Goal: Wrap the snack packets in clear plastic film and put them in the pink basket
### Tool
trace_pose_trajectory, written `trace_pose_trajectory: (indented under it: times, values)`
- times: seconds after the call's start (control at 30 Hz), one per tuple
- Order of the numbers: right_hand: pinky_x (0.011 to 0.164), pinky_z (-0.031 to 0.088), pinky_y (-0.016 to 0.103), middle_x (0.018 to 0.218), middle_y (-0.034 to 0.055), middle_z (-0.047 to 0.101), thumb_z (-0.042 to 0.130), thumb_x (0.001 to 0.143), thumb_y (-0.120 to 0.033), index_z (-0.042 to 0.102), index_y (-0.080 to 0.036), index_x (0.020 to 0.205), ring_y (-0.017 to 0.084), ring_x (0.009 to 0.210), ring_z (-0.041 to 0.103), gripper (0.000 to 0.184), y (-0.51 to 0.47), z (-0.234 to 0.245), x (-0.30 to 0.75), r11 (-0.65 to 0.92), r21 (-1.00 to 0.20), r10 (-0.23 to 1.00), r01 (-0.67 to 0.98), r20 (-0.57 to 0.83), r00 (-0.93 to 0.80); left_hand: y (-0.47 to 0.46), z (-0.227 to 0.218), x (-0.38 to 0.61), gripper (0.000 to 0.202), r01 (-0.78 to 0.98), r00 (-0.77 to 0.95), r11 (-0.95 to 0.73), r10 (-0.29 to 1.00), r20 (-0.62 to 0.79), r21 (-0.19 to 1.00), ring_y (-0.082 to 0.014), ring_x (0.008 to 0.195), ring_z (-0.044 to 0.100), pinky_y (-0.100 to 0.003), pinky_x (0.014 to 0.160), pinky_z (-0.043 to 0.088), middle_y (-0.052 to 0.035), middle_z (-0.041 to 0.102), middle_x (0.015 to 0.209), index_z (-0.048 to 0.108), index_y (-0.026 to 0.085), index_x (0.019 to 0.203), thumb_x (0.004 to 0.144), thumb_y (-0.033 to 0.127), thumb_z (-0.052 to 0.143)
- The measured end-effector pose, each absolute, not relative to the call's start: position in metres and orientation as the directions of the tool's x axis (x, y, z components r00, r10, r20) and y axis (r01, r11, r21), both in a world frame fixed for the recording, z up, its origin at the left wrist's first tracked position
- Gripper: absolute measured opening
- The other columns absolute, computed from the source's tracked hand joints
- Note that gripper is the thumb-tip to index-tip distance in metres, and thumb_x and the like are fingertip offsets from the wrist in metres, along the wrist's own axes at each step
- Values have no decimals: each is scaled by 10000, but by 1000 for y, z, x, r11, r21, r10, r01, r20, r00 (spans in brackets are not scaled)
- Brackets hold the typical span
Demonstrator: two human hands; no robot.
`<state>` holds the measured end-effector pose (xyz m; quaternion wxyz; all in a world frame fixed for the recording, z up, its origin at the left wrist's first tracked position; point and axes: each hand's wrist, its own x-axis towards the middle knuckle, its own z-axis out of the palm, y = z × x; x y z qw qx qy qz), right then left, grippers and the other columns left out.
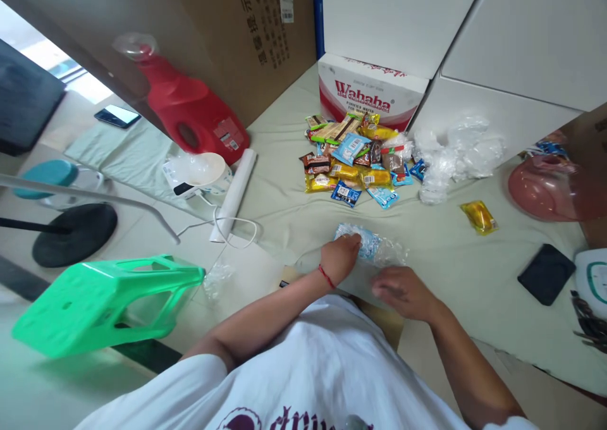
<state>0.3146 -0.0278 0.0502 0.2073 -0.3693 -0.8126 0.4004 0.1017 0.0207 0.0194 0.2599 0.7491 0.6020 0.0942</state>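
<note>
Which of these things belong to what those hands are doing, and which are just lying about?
Likely in use: blue packet, held in left hand; snack pile; clear plastic.

Seemingly lying about: green stool; red jug; phone; white roll.

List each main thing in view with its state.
Wrapped bundle: held
Left hand: closed on the bundle
Right hand: blurred, grip unclear
Snack packets: heaped
Lone yellow packet: apart from the heap
Clear plastic wrap: crumpled
White roll: rolled up
Green stool: seemingly upright
Red jug: seemingly upright
</note>
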Motion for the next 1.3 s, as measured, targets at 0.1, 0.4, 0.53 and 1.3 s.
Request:
trace_pose_trajectory:
  times: [0.1,0.4,0.53,1.3]
  values:
    - [717,478,332,855,55,691,412,1066,-474,669,-214,901,200,734,595,401,-10,57,337,135,-755,991,642,105,-85,15,19,102,232,887,245,-149,954,-172,438,-232,919,696,-314,718,469,-78,734,1034,689,254,1026,1049,321,468]
    - [813,464,395,1076,142,636,744,847,-349,669,-222,881,316,1057,530,151,2,19,328,118,-305,992,945,71,-101,26,15,96,721,881,-67,42,997,37,472,-403,1373,459,-542,1096,390,-191,550,1403,557,199,1286,720,516,871]
    - [674,419,314,882,73,624,614,906,-297,591,-234,849,203,749,540,88,-21,26,304,9,-488,999,873,-25,-24,29,21,103,526,897,-3,26,999,-54,442,-370,1272,545,-489,1043,433,-175,603,1275,601,175,1123,772,495,829]
    - [487,513,212,911,1,711,830,680,-343,638,-211,953,129,678,642,359,35,39,483,-7,-997,571,-80,-70,818,21,12,48,323,520,329,-454,888,321,724,-227,1034,609,-379,926,508,-68,638,1079,564,219,1052,788,61,465]
